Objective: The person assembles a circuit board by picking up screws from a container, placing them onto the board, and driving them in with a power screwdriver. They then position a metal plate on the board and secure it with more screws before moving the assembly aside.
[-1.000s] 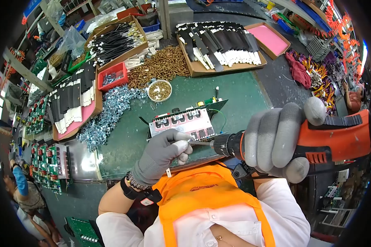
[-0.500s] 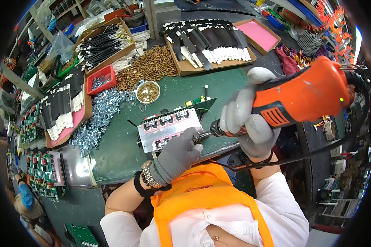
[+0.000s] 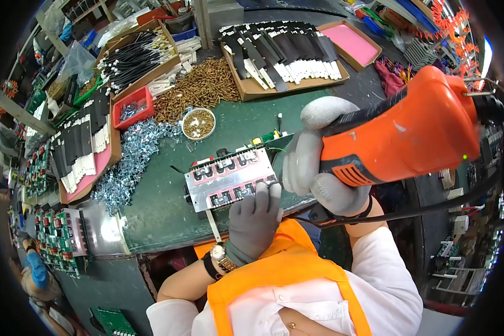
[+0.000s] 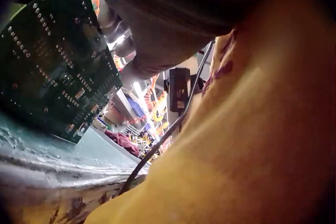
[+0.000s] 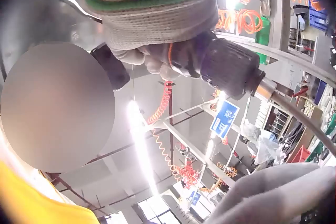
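Observation:
In the head view, a circuit board assembly with a silver metal plate [image 3: 229,176] and pink strips lies on the green bench. The gloved left hand [image 3: 255,227] has its fingers extended to the plate's lower right edge; its dark glove [image 4: 163,19] is beside the board's underside [image 4: 58,61] in the left wrist view. The gloved right hand [image 3: 325,151] grips an orange power driver [image 3: 397,140], right of the board. Seen from the right wrist, that hand [image 5: 157,24] is round the driver, whose black chuck [image 5: 231,69] holds a long bit [image 5: 304,119]. The bit's tip cannot be made out.
Behind the board stand a white bowl [image 3: 198,124] of small parts, heaped brass parts [image 3: 199,89] and a box of black strips [image 3: 285,87]. Metal clips [image 3: 126,162] and a red tray [image 3: 133,108] are at left. A black cable [image 3: 420,211] runs from the driver.
The left hand has shifted from a pinch near the bit to extended fingers at the plate's edge. The right hand has tilted the driver and brought its body nearer the board.

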Demonstrator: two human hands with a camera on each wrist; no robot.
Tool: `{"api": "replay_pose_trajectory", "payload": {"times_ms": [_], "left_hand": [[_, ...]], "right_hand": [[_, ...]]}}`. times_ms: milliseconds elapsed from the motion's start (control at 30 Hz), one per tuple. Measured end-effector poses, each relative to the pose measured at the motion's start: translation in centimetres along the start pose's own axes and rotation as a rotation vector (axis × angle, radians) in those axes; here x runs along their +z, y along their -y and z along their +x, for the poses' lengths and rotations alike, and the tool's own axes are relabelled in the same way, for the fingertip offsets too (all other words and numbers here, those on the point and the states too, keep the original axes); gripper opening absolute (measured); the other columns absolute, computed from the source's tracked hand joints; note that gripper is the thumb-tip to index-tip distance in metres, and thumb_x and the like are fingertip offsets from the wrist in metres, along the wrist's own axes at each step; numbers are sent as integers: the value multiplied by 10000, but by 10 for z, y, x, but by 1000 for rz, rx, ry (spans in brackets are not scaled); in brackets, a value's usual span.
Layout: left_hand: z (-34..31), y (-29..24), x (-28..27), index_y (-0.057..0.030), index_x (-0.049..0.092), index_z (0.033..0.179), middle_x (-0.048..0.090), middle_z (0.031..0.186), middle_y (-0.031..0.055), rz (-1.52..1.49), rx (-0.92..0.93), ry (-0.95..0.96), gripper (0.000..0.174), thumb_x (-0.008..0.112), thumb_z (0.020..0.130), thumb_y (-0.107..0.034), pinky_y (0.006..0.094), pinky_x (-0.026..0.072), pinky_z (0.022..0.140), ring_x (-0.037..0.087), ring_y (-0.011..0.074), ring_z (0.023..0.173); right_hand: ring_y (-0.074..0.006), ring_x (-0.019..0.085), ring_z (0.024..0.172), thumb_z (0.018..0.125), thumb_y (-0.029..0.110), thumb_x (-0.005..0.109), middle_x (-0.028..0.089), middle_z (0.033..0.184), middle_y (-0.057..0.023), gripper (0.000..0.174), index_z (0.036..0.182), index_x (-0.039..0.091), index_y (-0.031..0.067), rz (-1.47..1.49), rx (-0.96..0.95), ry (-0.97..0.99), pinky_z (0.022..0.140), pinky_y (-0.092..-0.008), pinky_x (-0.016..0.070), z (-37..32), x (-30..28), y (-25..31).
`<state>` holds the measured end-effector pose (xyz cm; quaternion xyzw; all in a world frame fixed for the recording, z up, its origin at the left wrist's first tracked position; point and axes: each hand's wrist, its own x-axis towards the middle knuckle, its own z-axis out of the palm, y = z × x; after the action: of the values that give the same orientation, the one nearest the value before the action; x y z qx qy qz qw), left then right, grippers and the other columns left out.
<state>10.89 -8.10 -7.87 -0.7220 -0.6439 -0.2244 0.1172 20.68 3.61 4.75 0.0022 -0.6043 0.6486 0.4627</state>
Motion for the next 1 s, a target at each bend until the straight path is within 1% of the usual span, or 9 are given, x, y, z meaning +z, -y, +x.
{"api": "replay_pose_trajectory", "payload": {"times_ms": [133,233,300,400,600,700,800,933,1000], "left_hand": [[0,-6,18,-78,613,1100,558,1035,66,1,-22,-127,335,595,805,-237,299,396,652,492,160,814],[2,-6,17,-81,629,983,552,974,70,65,-5,-98,237,576,772,-174,285,383,613,463,156,753],[2,-6,19,-84,625,958,541,950,64,61,-2,-104,213,572,769,-169,283,380,610,457,155,746],[2,-3,17,-89,618,929,519,913,51,35,18,-98,186,569,765,-163,278,375,610,450,153,741],[1,-2,24,-95,609,934,505,902,43,15,27,-144,184,565,768,-161,272,373,617,447,150,749],[0,-2,28,-94,607,936,507,905,45,-1,26,-152,180,561,773,-158,271,373,618,447,149,754],[-3,2,28,-85,608,981,517,919,54,6,33,-97,219,552,780,-151,282,381,625,457,153,763],[10,30,-10,-70,585,1123,543,927,80,-162,102,52,327,551,803,-127,338,413,649,504,196,794],[24,66,-41,-37,563,1180,547,863,94,-727,144,182,362,571,823,-92,377,434,659,536,246,790]], "right_hand": [[-145,502,531,778,80,732,548,653,-38,612,1270,373,26,98,-10,74,496,-299,414,8,13,-4],[-150,510,536,787,46,698,553,664,-43,581,1267,372,19,99,-46,-29,495,-303,426,11,15,-6],[-153,515,539,792,5,661,558,676,-47,556,1265,370,12,62,-96,368,499,-304,436,23,2,-5],[-151,517,541,788,-28,646,559,680,-45,551,1263,370,10,156,-64,243,493,-303,435,12,2,-14],[-153,526,537,791,-37,680,569,670,-47,526,1232,403,37,38,24,349,484,-316,443,17,-4,-8],[-154,514,498,815,52,726,562,655,-40,492,1195,414,42,36,10,142,474,-319,439,7,4,-11],[-156,512,493,815,50,725,561,654,-41,499,1203,411,42,73,11,132,468,-319,435,6,4,-10],[-160,507,482,816,48,723,559,651,-44,513,1218,405,41,124,-1,116,455,-319,427,4,5,-9],[-162,504,477,816,47,722,558,649,-46,520,1226,403,40,144,-2,100,449,-319,422,4,4,-8]]}}
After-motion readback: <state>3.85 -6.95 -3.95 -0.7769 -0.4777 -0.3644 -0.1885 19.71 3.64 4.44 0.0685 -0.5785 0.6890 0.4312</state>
